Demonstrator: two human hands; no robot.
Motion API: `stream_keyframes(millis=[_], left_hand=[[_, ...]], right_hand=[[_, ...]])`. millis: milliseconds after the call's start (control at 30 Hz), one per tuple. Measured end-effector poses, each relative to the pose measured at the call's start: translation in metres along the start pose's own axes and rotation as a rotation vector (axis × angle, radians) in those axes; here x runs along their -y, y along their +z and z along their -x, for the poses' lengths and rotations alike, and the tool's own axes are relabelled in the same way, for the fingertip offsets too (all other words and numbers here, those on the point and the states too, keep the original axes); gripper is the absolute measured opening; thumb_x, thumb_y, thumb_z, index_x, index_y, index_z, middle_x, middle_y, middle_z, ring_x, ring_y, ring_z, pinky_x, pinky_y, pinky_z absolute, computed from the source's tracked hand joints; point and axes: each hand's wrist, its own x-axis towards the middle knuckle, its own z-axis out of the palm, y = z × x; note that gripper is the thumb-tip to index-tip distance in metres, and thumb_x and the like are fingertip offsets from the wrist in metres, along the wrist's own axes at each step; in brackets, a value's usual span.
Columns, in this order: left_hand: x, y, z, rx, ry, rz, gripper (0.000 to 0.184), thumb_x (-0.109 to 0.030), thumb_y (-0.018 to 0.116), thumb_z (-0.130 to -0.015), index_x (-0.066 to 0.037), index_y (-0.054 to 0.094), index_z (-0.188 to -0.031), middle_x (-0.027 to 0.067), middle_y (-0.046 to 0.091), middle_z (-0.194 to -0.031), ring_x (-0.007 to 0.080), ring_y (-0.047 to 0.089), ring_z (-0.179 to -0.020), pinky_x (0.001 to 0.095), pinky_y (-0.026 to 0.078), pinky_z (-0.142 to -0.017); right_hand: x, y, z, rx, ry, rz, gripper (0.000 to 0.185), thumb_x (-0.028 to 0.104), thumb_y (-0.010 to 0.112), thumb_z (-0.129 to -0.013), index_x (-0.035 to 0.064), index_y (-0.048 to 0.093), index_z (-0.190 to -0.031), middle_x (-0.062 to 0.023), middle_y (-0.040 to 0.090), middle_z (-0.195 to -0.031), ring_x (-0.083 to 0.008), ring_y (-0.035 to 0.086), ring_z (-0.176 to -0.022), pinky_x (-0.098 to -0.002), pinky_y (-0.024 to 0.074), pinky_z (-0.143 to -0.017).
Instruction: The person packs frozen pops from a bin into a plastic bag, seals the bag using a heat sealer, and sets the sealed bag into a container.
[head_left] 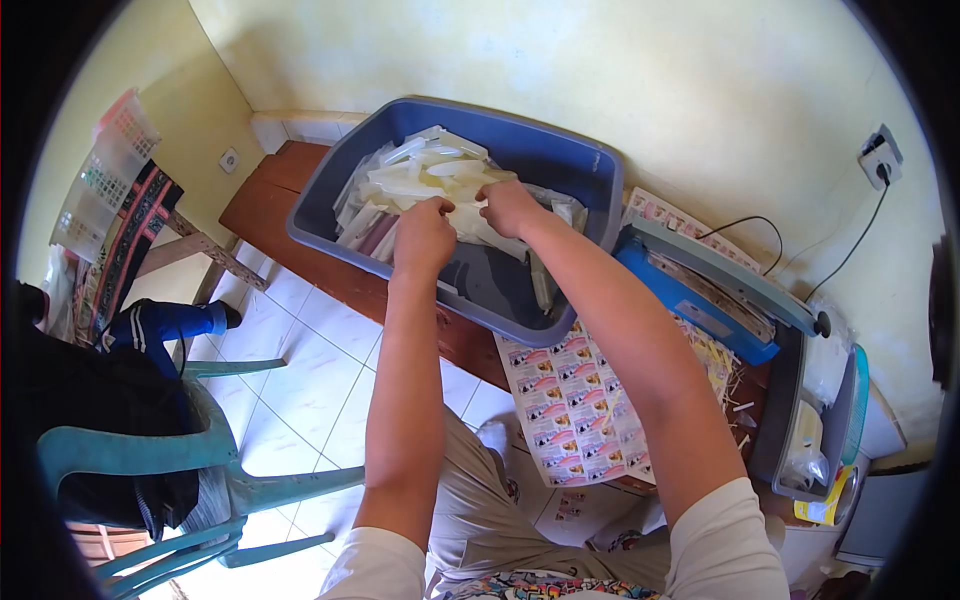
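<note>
A grey-blue plastic bin (590,165) sits against the wall, holding a heap of pale, clear-wrapped plastic packets (430,165). Over the heap, my left hand (425,235) is closed, thumb and fingers pinched at the edge of a pale plastic packet (468,215). My right hand (510,207) is closed as well, its fingertips on the other side of that same packet. The two hands are a short gap apart. Just what lies under the fingertips is partly hidden.
The bin rests on a brown wooden bench (285,200). At right are a printed label sheet (565,410), a blue bag sealer (690,300) with a cord to the wall socket (882,160), and a grey tray (785,430). A green plastic chair (215,440) stands left.
</note>
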Motion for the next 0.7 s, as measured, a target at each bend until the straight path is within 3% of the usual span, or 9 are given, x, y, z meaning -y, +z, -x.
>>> stream_keyframes(millis=[33,267,333,700], left_hand=[[0.002,0.002,-0.001,0.02,-0.021,-0.033,0.028,-0.006,0.062,-0.095,-0.005,0.08,-0.116,0.0242,0.078,-0.111,0.041,0.074,-0.109,0.048,0.056,-0.098],[-0.002,0.001,0.007,0.092,-0.063,-0.126,0.029,-0.012,0.063,-0.094,-0.008,0.079,-0.118,0.0197,0.078,-0.114,0.037,0.073,-0.112,0.047,0.056,-0.098],[-0.002,0.003,0.008,0.079,-0.051,-0.144,0.029,-0.013,0.063,-0.094,-0.009,0.079,-0.118,0.0193,0.078,-0.114,0.037,0.073,-0.113,0.0473,0.056,-0.098],[-0.008,-0.004,0.012,0.11,-0.134,-0.211,0.033,-0.014,0.059,-0.095,-0.01,0.078,-0.122,0.021,0.077,-0.12,0.0378,0.071,-0.118,0.0488,0.055,-0.102]], right_hand=[[0.0,0.003,-0.005,0.128,0.019,0.075,0.037,0.016,0.078,-0.094,0.0023,0.074,-0.128,-0.0231,0.076,-0.121,-0.0399,0.072,-0.116,-0.0483,0.057,-0.103],[0.005,0.03,0.0,0.141,0.101,0.045,0.037,0.02,0.08,-0.095,0.0021,0.071,-0.126,-0.0271,0.075,-0.114,-0.0435,0.072,-0.115,-0.0494,0.0587,-0.099],[0.011,0.023,0.004,0.139,0.167,0.014,0.028,0.008,0.066,-0.097,0.0001,0.071,-0.123,-0.0277,0.074,-0.121,-0.0446,0.072,-0.117,-0.0523,0.0609,-0.096],[0.038,-0.003,0.019,0.051,0.296,0.077,0.026,0.005,0.066,-0.093,-0.0019,0.074,-0.117,-0.0278,0.075,-0.118,-0.0426,0.075,-0.112,-0.0504,0.0621,-0.093]])
